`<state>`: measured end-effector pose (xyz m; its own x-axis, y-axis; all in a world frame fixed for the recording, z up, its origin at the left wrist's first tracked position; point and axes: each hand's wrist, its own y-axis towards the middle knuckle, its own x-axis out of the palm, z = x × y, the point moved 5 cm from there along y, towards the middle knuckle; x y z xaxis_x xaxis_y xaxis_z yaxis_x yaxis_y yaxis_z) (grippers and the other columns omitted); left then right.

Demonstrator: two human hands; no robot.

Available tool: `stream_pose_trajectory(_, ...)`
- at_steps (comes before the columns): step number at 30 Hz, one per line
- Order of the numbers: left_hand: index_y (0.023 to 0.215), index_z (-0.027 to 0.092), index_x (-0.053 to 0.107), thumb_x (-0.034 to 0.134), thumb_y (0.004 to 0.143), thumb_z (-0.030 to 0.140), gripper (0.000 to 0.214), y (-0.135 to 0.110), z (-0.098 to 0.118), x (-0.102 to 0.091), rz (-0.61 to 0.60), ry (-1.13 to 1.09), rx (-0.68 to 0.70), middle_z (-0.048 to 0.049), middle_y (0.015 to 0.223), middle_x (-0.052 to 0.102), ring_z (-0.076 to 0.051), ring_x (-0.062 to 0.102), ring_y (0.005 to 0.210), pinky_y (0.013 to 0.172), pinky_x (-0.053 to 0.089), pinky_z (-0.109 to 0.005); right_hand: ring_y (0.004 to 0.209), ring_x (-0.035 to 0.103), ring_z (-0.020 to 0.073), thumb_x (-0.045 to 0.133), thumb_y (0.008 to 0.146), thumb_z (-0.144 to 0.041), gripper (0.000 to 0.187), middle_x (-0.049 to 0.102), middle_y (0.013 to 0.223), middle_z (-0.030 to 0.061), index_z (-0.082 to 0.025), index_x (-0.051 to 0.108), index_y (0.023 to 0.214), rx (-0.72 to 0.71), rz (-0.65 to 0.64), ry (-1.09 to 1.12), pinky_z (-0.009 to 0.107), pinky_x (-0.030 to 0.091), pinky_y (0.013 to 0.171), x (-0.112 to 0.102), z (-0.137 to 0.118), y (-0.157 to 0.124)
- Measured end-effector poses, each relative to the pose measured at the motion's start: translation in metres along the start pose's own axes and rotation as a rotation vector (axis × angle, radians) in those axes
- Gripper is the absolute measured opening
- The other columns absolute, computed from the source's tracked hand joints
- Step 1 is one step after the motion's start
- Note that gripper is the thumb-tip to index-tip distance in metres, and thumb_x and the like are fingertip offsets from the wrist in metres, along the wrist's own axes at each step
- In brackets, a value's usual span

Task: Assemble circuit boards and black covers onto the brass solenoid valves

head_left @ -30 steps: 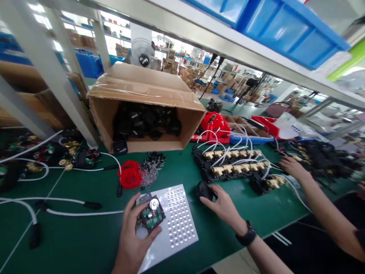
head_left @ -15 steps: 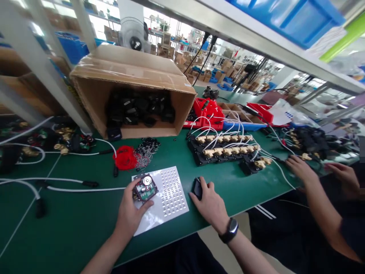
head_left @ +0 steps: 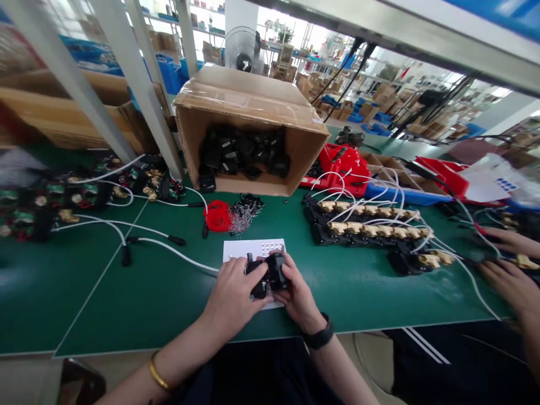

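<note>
Over the white sheet point(head_left: 237, 247), my left hand point(head_left: 231, 295) is closed around a black housing point(head_left: 259, 289), which showed a circuit board half a second ago. A white cable point(head_left: 179, 256) runs along the table toward this hand. My right hand point(head_left: 300, 293) grips a black plastic cover point(head_left: 277, 272), tilted on edge right beside the housing. Fingers hide much of both parts, and I cannot tell whether they touch. Rows of small shiny round pieces point(head_left: 272, 246) show on the sheet's upper right part.
A cardboard box point(head_left: 253, 93) of black parts lies on its side behind. Screws point(head_left: 245, 212) and a red ring-shaped bundle point(head_left: 217, 216) lie before it. Right stand black units with brass fittings point(head_left: 375, 230); a co-worker's hands point(head_left: 512, 275) are beyond. Wired assemblies point(head_left: 50, 199) lie left.
My right hand has lifted the black cover from the table and brought it left beside the housing. My left hand has turned the housing. The view has swung left.
</note>
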<state>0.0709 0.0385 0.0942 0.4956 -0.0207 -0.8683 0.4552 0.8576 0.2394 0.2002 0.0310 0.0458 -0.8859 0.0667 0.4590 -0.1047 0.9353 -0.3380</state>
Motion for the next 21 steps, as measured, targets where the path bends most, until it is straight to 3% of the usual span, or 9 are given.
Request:
stream_pose_trajectory(2, 0.109, 0.024, 0.057, 0.071, 0.067, 0.039, 0.047, 0.0, -0.002, 0.003, -0.017, 0.015, -0.02, -0.0086, 0.092, 0.052, -0.029, 0.051, 0.087, 0.076, 0.044, -0.045, 0.07, 0.058, 0.0136, 0.051, 0.082, -0.042, 0.037, 0.061, 0.102, 0.0017, -0.026, 0.05, 0.116, -0.147, -0.077, -0.224, 0.022, 0.046, 0.058, 0.007, -0.011, -0.003)
stream_pose_trajectory(3, 0.109, 0.024, 0.056, 0.071, 0.066, 0.038, 0.048, 0.0, -0.003, 0.004, -0.013, 0.005, -0.035, -0.0084, 0.092, 0.052, -0.029, 0.051, 0.088, 0.077, 0.044, -0.045, 0.09, 0.058, 0.0176, 0.05, 0.084, -0.04, 0.037, 0.058, 0.112, 0.0032, -0.024, 0.05, 0.117, -0.221, -0.114, -0.35, 0.027, 0.047, 0.075, 0.01, -0.017, -0.005)
stream_pose_trajectory(4, 0.111, 0.023, 0.053, 0.073, 0.065, 0.036, 0.052, -0.001, -0.005, 0.004, 0.003, -0.023, -0.054, -0.0084, 0.094, 0.053, -0.029, 0.051, 0.089, 0.078, 0.043, -0.045, 0.105, 0.052, 0.0201, 0.05, 0.085, -0.039, 0.038, 0.055, 0.119, 0.0039, -0.023, 0.049, 0.12, -0.285, -0.14, -0.475, 0.03, 0.041, 0.089, 0.013, -0.022, -0.007)
stream_pose_trajectory(6, 0.12, 0.021, 0.044, 0.076, 0.06, 0.034, 0.069, -0.001, -0.008, 0.004, 0.055, -0.118, -0.107, -0.0086, 0.099, 0.055, -0.029, 0.052, 0.092, 0.081, 0.043, -0.045, 0.118, 0.044, 0.0217, 0.048, 0.087, -0.038, 0.041, 0.051, 0.125, 0.0046, -0.023, 0.045, 0.126, -0.354, -0.159, -0.689, 0.034, 0.031, 0.101, 0.017, -0.027, -0.01)
stream_pose_trajectory(10, 0.131, 0.022, 0.03, 0.081, 0.054, 0.033, 0.093, -0.004, -0.014, 0.005, 0.123, -0.253, -0.183, -0.0084, 0.105, 0.056, -0.029, 0.054, 0.095, 0.083, 0.044, -0.043, 0.117, 0.044, 0.023, 0.043, 0.09, -0.037, 0.045, 0.048, 0.129, 0.0072, -0.022, 0.036, 0.133, -0.366, -0.158, -0.876, 0.036, 0.031, 0.101, 0.018, -0.029, -0.01)
stream_pose_trajectory(13, 0.13, 0.025, 0.033, 0.079, 0.056, 0.034, 0.088, -0.006, -0.016, 0.005, 0.121, -0.266, -0.173, -0.0077, 0.108, 0.056, -0.028, 0.053, 0.098, 0.085, 0.043, -0.043, 0.12, 0.041, 0.0224, 0.039, 0.092, -0.037, 0.045, 0.046, 0.131, 0.0067, -0.022, 0.035, 0.134, -0.353, -0.224, -0.838, 0.037, 0.028, 0.103, 0.02, -0.03, -0.009)
stream_pose_trajectory(17, 0.126, 0.021, 0.042, 0.077, 0.059, 0.039, 0.078, -0.006, -0.017, 0.007, 0.022, -0.224, -0.151, -0.0076, 0.101, 0.057, -0.028, 0.052, 0.094, 0.083, 0.044, -0.043, 0.12, 0.041, 0.0222, 0.039, 0.091, -0.043, 0.045, 0.045, 0.13, 0.0059, -0.022, 0.038, 0.131, -0.277, -0.294, -0.716, 0.037, 0.029, 0.103, 0.018, -0.026, -0.005)
stream_pose_trajectory(19, 0.126, 0.018, 0.042, 0.077, 0.059, 0.042, 0.08, -0.005, -0.018, 0.007, 0.0, -0.216, -0.167, -0.0085, 0.1, 0.057, -0.028, 0.052, 0.094, 0.083, 0.044, -0.042, 0.101, 0.053, 0.0207, 0.039, 0.09, -0.048, 0.046, 0.054, 0.115, 0.0059, -0.023, 0.04, 0.129, -0.184, -0.279, -0.622, 0.034, 0.042, 0.09, 0.012, -0.019, -0.002)
stream_pose_trajectory(21, 0.127, 0.017, 0.041, 0.077, 0.059, 0.043, 0.081, -0.005, -0.019, 0.007, -0.011, -0.215, -0.179, -0.0092, 0.1, 0.057, -0.028, 0.052, 0.095, 0.084, 0.044, -0.042, 0.066, 0.057, 0.015, 0.038, 0.089, -0.051, 0.049, 0.058, 0.088, 0.0023, -0.025, 0.037, 0.13, -0.058, -0.262, -0.522, 0.029, 0.049, 0.063, 0.008, -0.009, -0.001)
